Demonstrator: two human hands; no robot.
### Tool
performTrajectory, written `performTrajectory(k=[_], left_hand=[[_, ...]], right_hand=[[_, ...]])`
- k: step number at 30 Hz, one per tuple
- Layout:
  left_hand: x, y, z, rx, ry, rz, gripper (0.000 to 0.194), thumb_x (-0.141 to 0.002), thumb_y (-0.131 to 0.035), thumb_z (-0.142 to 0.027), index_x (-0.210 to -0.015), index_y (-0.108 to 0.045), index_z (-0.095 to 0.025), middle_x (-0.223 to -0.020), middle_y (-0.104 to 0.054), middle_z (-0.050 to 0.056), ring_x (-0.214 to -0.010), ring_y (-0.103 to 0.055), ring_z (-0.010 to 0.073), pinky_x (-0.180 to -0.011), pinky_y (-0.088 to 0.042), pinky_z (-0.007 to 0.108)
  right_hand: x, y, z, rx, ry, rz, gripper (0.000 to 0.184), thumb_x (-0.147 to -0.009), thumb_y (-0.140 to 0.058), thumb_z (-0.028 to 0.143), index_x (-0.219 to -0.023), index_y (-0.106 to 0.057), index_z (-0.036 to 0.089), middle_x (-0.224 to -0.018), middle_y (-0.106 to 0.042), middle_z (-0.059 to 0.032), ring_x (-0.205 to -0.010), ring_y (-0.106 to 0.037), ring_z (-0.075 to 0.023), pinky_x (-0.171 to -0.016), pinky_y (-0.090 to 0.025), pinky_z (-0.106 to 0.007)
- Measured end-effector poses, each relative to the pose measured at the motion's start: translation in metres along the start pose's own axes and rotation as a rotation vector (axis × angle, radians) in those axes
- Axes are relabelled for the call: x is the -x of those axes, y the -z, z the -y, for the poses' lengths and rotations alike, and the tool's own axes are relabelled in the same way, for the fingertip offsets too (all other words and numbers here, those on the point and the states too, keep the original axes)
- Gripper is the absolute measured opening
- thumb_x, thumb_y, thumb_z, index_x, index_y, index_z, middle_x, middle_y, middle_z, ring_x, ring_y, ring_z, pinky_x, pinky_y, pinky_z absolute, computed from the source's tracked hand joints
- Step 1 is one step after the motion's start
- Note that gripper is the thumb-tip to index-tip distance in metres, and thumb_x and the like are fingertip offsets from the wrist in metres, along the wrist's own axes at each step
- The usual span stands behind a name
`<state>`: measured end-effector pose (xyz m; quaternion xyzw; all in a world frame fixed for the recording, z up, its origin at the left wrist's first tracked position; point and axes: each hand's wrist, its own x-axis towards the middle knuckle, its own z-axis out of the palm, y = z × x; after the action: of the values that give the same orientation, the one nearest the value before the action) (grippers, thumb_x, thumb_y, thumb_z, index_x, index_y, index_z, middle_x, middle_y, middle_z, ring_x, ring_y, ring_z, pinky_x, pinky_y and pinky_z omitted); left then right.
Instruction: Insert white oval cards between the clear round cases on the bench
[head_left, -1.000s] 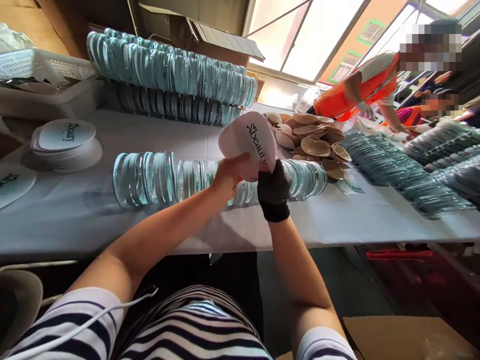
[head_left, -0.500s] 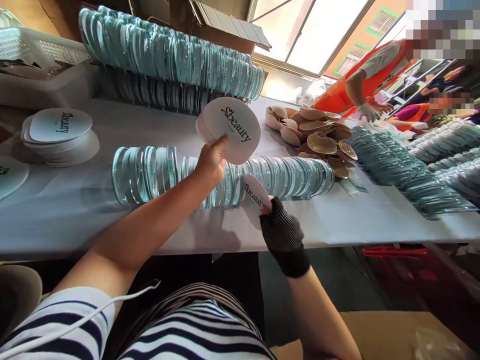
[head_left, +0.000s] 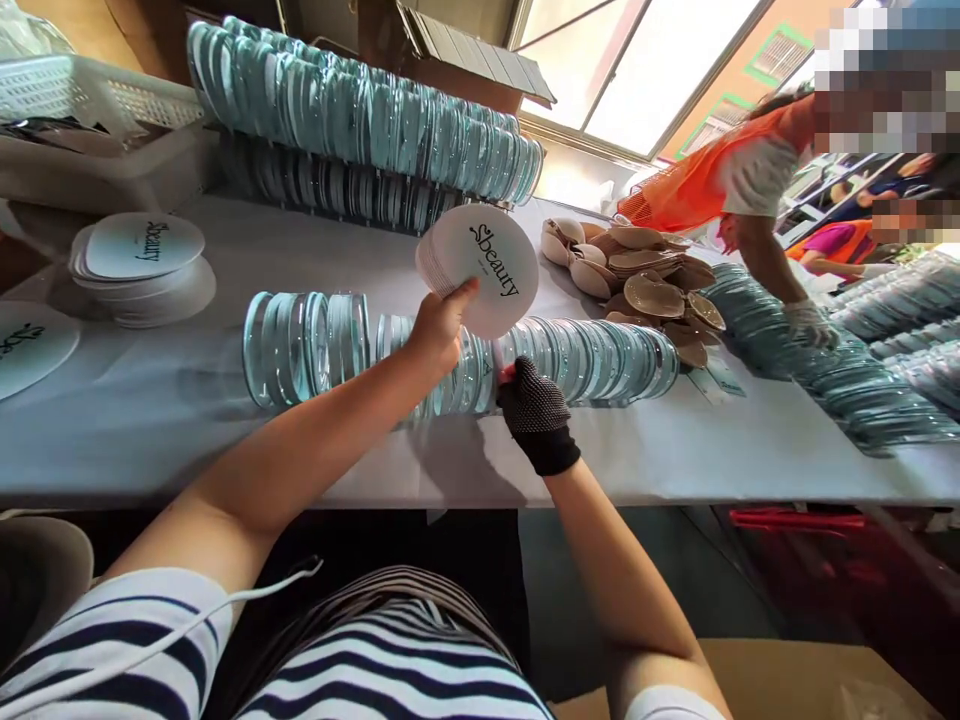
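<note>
My left hand (head_left: 439, 328) holds up a fanned stack of round white cards (head_left: 484, 262) printed "Sbeauty", above the table's near row. That row of clear round cases (head_left: 592, 358) stands on edge across the white table (head_left: 150, 420). My right hand (head_left: 534, 405), in a black dotted glove, presses its fingertips into the row just below the stack. A thin sliver of a white card (head_left: 496, 354) shows edge-on between the cases at those fingertips; the rest of it is hidden.
Two flat card stacks (head_left: 139, 252) (head_left: 30, 340) lie at the left. Long rows of cases (head_left: 360, 110) line the back, next to a white basket (head_left: 75, 100). Beige cups (head_left: 645, 280) are piled on the right. A person in orange (head_left: 712, 175) reaches onto more cases (head_left: 825, 370).
My right hand took one card off the stack, dropped toward the table edge, then rose to the row of cases, where the card now shows only edge-on. My left hand barely moved.
</note>
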<state>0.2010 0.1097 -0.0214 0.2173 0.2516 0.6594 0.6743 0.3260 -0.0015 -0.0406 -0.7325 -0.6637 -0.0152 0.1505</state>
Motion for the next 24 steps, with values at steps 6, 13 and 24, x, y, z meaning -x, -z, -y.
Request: performTrajectory(k=[6, 13, 24], left_hand=[[0.003, -0.003, -0.007, -0.015, 0.042, -0.038, 0.036, -0.076, -0.072, -0.010, -0.110, -0.069, -0.020, -0.111, -0.073, 0.003, -0.125, -0.056, 0.0210, -0.111, -0.040, 0.036], [0.004, -0.002, 0.003, -0.072, -0.025, -0.006, 0.031, -0.073, -0.075, -0.018, -0.104, -0.070, -0.017, -0.103, -0.075, 0.006, -0.119, -0.060, 0.0245, -0.106, -0.042, 0.037], [0.034, -0.013, -0.010, -0.169, -0.001, 0.074, 0.038, -0.062, -0.085, -0.038, -0.091, -0.071, -0.017, -0.096, -0.074, 0.008, -0.106, -0.065, 0.0288, -0.089, -0.053, 0.039]], right_hand=[[-0.009, -0.002, -0.004, 0.109, 0.124, 0.187, 0.024, -0.096, -0.038, 0.022, -0.098, -0.062, 0.016, -0.078, -0.069, -0.0105, -0.067, -0.061, -0.0164, -0.057, -0.029, -0.025], [-0.007, 0.000, -0.028, -0.969, -0.014, 0.607, 0.049, -0.088, -0.041, 0.043, -0.124, -0.056, 0.013, -0.051, -0.047, 0.0058, -0.038, -0.035, -0.0104, -0.043, -0.034, -0.022], [-0.059, 0.033, -0.008, -0.333, 0.240, -0.540, 0.053, -0.091, -0.046, 0.045, -0.137, -0.049, 0.018, -0.144, -0.048, -0.0161, -0.133, -0.046, -0.0269, -0.105, -0.043, -0.047]])
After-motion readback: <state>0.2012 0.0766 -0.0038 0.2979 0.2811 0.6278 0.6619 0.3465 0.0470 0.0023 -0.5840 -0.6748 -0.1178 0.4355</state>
